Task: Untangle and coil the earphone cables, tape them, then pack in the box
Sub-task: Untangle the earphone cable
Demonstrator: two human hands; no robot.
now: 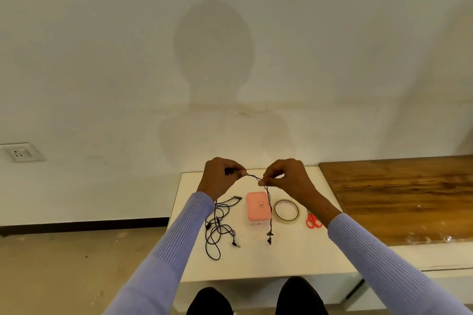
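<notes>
Head view. A dark twisted earphone cable (268,202) is held above the worktop (289,261), stretched in a short span between both hands and hanging down from the right hand (282,178) in front of the pink box; its earbud ends (269,237) dangle near the worktop's middle. The left hand (220,176) is clenched around one end of this cable, a dark piece showing between its fingers; the right hand pinches the cable between thumb and fingertips. A second black earphone cable (217,227) lies in loose tangled loops on the worktop toward its left edge, partly under the left forearm. The pink box (257,208), closed and bearing a small label, stands toward the far edge, between the loose cable and a roll of clear tape (286,211) lying flat. Red-handled scissors (313,221) lie beyond the tape toward the right edge, partly hidden by the right forearm. Both arms wear ribbed lilac sleeves (384,263). A wooden board (404,194) adjoins the worktop's right edge.
</notes>
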